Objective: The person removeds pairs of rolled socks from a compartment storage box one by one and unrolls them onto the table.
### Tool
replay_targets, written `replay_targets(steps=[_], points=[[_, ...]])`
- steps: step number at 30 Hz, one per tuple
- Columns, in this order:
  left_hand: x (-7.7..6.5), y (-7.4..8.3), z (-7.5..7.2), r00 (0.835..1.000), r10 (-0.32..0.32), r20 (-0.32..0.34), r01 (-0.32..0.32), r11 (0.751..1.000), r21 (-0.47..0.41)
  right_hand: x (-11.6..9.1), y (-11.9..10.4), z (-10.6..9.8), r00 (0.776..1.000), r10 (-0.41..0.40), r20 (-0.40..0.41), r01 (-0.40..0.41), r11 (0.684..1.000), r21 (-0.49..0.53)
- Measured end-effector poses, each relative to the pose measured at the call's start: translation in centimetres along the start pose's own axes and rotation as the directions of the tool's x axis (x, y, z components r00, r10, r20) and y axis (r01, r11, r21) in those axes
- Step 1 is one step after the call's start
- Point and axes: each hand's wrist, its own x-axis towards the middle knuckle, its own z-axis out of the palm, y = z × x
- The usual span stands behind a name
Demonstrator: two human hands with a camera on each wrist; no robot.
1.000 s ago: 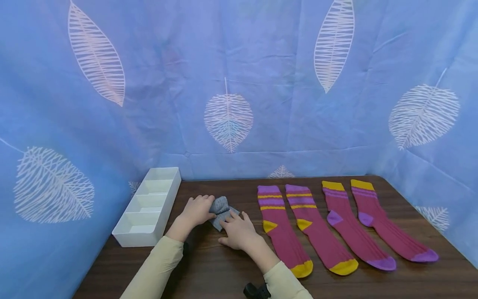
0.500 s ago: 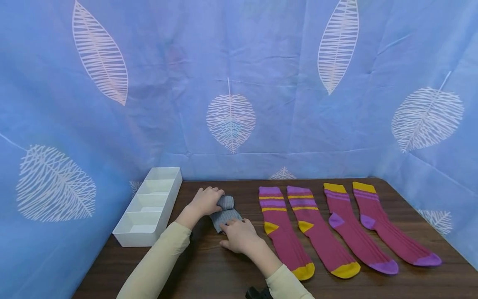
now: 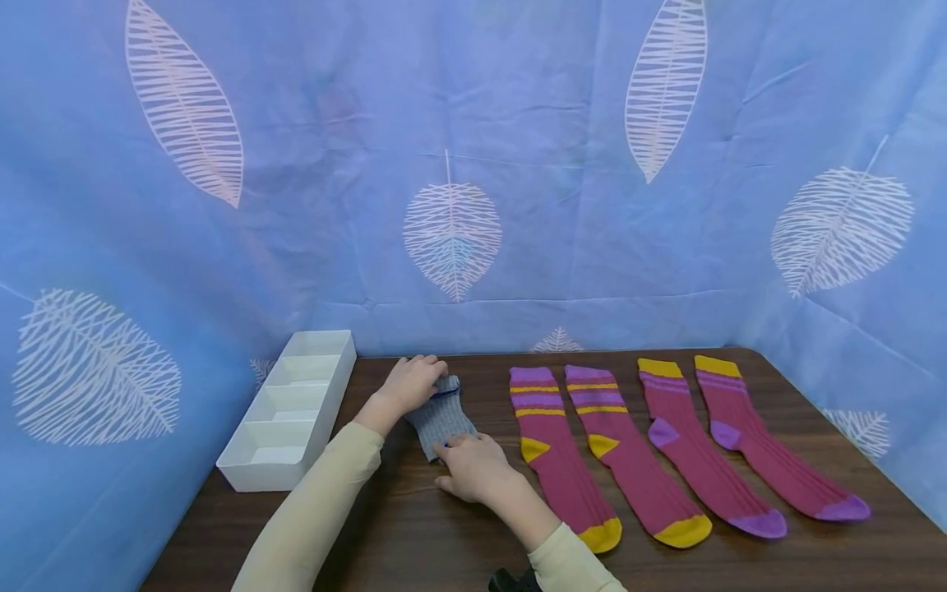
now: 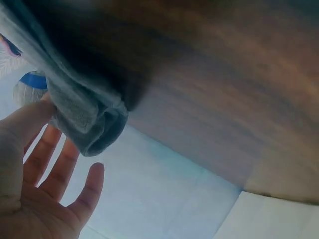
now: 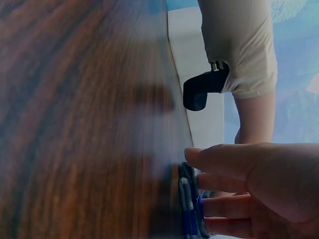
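A grey ribbed sock point(image 3: 441, 419) lies partly folded on the dark wooden table, left of centre. At its far end, my left hand point(image 3: 412, 384) pinches the cloth between thumb and fingers. The left wrist view shows the layered grey cloth point(image 4: 87, 117) by the thumb, and a bit of blue band beyond it. My right hand point(image 3: 476, 467) rests its fairly straight fingers on the sock's near end, thumb apart. Blue patches show on the cloth edge point(image 5: 187, 199) under those fingers in the right wrist view. Whether one or two socks are layered I cannot tell.
A white tray point(image 3: 320, 423) with several compartments stands left of the hands. To the right lie two maroon socks with yellow toes point(image 3: 565, 477) and two with purple toes point(image 3: 713, 469). A blue leaf-print curtain point(image 3: 518, 247) hangs behind the table point(image 3: 414, 543).
My left hand has moved away and slightly right, carrying the sock's folded end with it. More of the grey length now lies flat. The right hand has stayed nearly in place.
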Motion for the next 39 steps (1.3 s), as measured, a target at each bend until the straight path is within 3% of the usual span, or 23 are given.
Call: replay_targets(steps=[5,10,16,23,32,39], points=[[0.7,-0.3,0.1,1.000,0.014,-0.023,-0.015,1.000,-0.010,-0.1,0.0,0.0,1.000,-0.003,-0.007,0.003,1.000,-0.017],[1.4,-0.3,0.6,1.000,0.014,0.003,-0.014,1.000,0.026,-0.3,0.0,-0.1,1.000,-0.011,-0.006,0.011,1.000,-0.017],[1.9,-0.5,0.9,0.996,0.009,0.087,-0.009,1.000,0.002,-0.5,0.1,-0.4,1.000,-0.021,0.012,0.020,1.000,0.017],[2.4,-1.0,0.2,0.980,0.034,0.194,-0.033,0.999,-0.009,-0.7,0.3,-0.7,1.000,-0.019,0.011,0.019,0.999,0.038],[2.4,-1.1,0.7,0.987,0.039,0.156,-0.045,0.998,0.036,-1.0,0.5,-0.8,1.000,-0.023,0.013,0.022,0.998,0.051],[3.1,-1.5,1.0,0.992,0.013,0.123,-0.032,0.987,0.155,-0.9,0.6,-0.9,0.999,-0.042,0.005,0.041,0.998,0.054]])
